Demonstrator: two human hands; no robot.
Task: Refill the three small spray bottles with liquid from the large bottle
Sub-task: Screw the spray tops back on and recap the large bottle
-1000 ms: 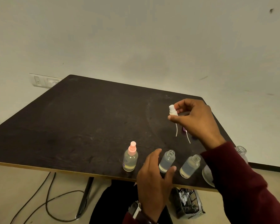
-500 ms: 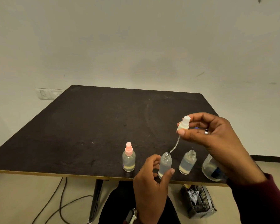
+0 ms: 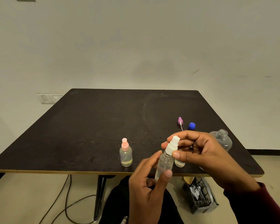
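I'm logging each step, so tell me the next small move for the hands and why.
Probably twist the white spray cap down tight. The right hand pinches it right on the neck of the small bottle, which the left hand grips off the table. Whether it is threaded yet cannot be told. After that, the purple spray cap lies loose, waiting for another bottle.
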